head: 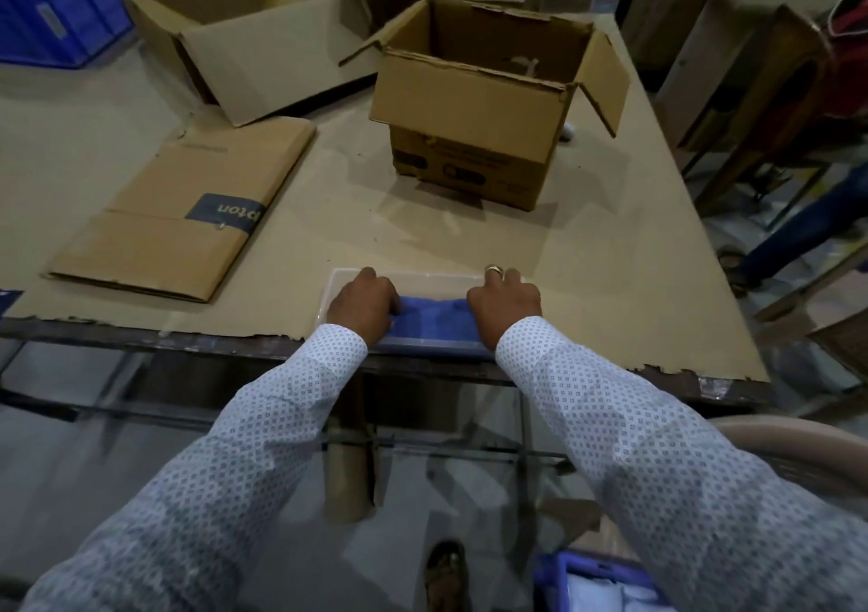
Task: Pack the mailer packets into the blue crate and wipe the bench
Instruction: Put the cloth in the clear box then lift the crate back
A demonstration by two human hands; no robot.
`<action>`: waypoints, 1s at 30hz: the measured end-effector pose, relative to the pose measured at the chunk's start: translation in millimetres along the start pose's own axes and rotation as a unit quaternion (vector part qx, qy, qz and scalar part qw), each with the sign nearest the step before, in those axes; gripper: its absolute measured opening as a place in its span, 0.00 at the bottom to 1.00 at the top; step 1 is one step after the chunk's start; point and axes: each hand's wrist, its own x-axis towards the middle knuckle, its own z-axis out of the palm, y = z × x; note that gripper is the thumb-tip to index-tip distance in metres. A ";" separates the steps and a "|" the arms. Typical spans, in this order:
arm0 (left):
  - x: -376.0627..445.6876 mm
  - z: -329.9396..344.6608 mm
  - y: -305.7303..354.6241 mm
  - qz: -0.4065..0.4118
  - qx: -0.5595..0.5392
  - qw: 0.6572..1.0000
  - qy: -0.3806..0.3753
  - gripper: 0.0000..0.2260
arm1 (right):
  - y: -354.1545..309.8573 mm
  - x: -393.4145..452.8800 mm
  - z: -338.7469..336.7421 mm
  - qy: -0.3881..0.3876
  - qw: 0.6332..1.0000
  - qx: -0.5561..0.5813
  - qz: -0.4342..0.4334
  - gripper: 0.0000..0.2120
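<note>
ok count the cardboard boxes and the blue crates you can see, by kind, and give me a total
Open cardboard boxes: 2, one upright, one tipped on its side.
Flattened cardboard boxes: 1.
Blue crates: 2, one far left on the bench, one on the floor holding white packets.
Total: 5

We see both hands on a clear packet (425,315) of blue cloth at the bench (587,282) edge — left hand (364,303) and right hand (505,303) gripping its ends — an open carton (474,141) beyond, flattened cardboard (188,216) at left.
</note>
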 end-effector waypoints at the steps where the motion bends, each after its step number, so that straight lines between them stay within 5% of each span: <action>1: -2.0 -1.2 1.4 0.002 0.006 1.000 0.017 0.14 | 3.1 -3.8 1.1 0.019 1.000 0.013 0.001 0.18; 7: -42.8 -13.1 27.5 0.023 -0.077 0.982 0.173 0.10 | 43.5 -49.1 12.6 0.130 0.970 0.197 0.065 0.11; 13: -116.6 3.4 86.1 0.083 -0.175 0.957 0.216 0.10 | 94.5 -131.3 58.7 0.151 0.942 0.267 0.134 0.14; 30: -319.0 212.6 214.4 0.017 -0.231 0.971 0.051 0.10 | 231.1 -429.0 281.6 0.048 0.868 0.376 0.321 0.13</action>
